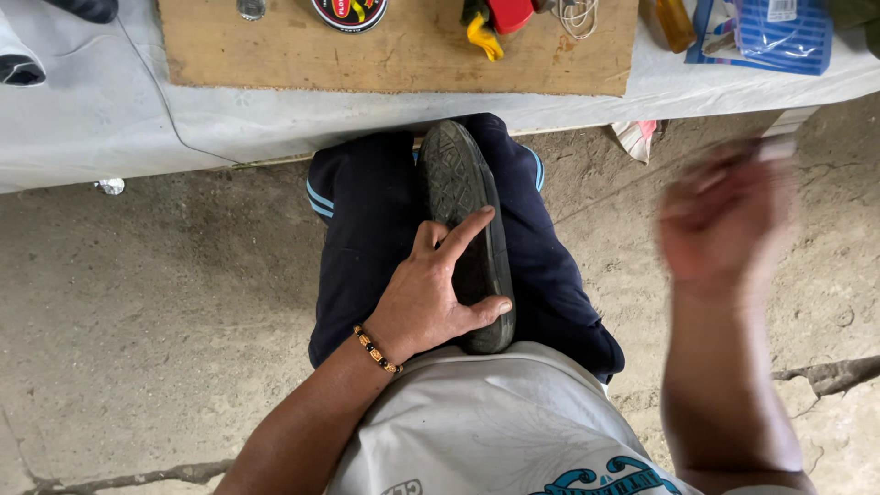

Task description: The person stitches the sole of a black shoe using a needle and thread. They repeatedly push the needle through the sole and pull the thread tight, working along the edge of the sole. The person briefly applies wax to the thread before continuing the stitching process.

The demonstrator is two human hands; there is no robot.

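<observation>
Shoe (pixel 465 220), sole up, lay along the person's lap between the knees, its toe end reaching toward the near edge of the cloth-covered table (pixel 110 119) and its heel end close against the white shirt (pixel 495 422). The left hand (pixel 431 293) was spread across the dark, patterned sole, forefinger stretched up along it and thumb hooked round the heel end, pressing the shoe down on the dark trousers (pixel 367 238) rather than wrapping it whole. That looked a sound hold: flat palm, weight over the heel end, the toe end left bare.

The right hand (pixel 729 215) was raised off to the side over the concrete floor (pixel 137 321), well apart from the shoe, and too blurred to tell whether it was shut or held anything; something pale showed at its top.

To my judgement, the work would go best with the sole kept level and the left thumb clear of the rim.

Near the table's near edge lay a wooden board (pixel 403 55) carrying a round tin (pixel 348 11) and a red-and-yellow tool (pixel 495 20).
</observation>
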